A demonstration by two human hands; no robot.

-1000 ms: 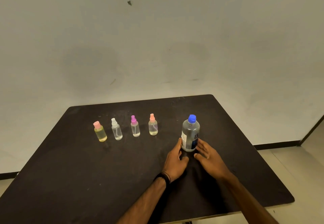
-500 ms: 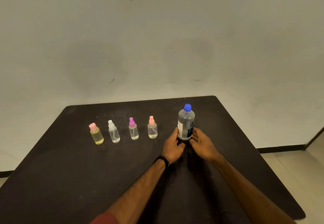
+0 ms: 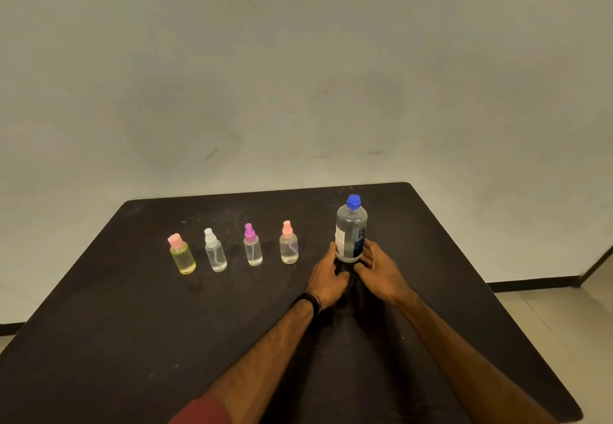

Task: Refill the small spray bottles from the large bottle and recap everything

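A large clear bottle with a blue cap stands upright on the black table, right of centre. My left hand cups its lower left side. My right hand cups its lower right side, so both hands grip the base. To the left stands a row of small capped spray bottles: a yellow one with a pink cap, a clear one with a white cap, one with a magenta cap and one with a peach cap.
The table's far edge runs close to a plain wall. Its right edge drops to a tiled floor. Bare tabletop lies in front of the small bottles.
Both hands have closed in from beside the large bottle onto its base. The bottle now stands a little further from me on the table.
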